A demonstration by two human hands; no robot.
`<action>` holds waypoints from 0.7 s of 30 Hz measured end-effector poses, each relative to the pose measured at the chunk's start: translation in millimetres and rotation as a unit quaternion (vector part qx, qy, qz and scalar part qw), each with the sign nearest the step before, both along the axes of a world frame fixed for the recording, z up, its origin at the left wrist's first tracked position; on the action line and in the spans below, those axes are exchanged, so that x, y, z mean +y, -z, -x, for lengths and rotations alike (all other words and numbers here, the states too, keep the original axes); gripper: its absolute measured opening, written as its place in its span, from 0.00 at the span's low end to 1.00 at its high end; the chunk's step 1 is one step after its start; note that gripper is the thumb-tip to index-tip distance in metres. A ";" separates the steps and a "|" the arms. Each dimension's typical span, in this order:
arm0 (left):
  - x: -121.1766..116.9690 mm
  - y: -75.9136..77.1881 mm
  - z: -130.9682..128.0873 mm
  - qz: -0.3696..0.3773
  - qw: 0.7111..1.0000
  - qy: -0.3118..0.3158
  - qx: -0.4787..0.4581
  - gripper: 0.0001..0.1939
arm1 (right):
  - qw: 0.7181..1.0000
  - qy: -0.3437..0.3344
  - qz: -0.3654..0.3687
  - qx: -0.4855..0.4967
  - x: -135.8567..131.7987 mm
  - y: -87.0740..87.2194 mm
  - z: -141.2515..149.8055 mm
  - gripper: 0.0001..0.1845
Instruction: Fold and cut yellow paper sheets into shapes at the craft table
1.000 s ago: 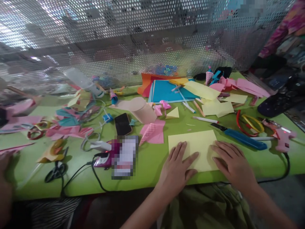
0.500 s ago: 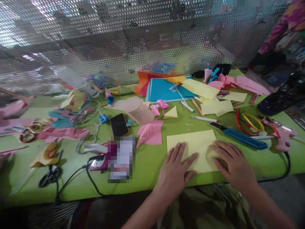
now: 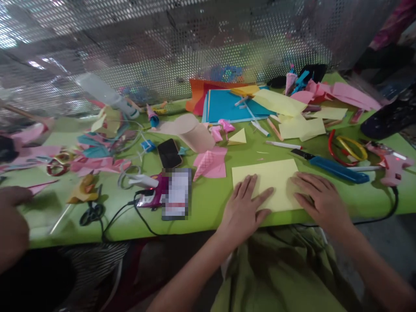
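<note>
A pale yellow sheet of paper [image 3: 268, 175] lies flat near the front edge of the green table [image 3: 208, 203]. My left hand [image 3: 245, 208] rests on its lower left part, fingers stretched out and slightly spread. My right hand [image 3: 320, 201] lies flat on its right edge, fingers extended toward the left. Both hands press the sheet down; neither holds anything.
A blue utility knife [image 3: 334, 168], red and yellow scissors [image 3: 346, 147], a pink glue gun [image 3: 393, 164] with its cord, a white pen [image 3: 281, 144], a phone [image 3: 169, 153], pink folded paper [image 3: 211, 164] and stacked coloured sheets [image 3: 230, 108] surround it. Another person's hand [image 3: 11, 221] is at the left edge. A perforated metal screen [image 3: 182, 52] backs the table.
My hands stay on the yellow sheet in almost the same pose. The view has tilted, so the table sits higher in the picture. Another person's hand has come in at the left.
</note>
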State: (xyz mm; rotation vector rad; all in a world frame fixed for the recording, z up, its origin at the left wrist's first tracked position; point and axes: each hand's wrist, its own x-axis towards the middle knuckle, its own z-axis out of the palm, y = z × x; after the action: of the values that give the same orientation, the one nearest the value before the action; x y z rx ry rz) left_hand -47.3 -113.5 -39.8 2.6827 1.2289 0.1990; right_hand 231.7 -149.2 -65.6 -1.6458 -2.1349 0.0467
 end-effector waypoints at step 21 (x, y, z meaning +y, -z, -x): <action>-0.4 5.0 0.7 -0.018 1.000 0.008 -0.002 0.31 | 0.994 -0.052 0.010 -0.094 -81.9 13.5 47.7 0.39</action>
State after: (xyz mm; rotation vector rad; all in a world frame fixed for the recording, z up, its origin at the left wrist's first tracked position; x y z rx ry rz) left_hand -48.0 -113.8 -44.8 2.7206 1.2147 0.2263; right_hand 184.0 -231.1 -79.0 -1.6037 -2.3674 -0.0587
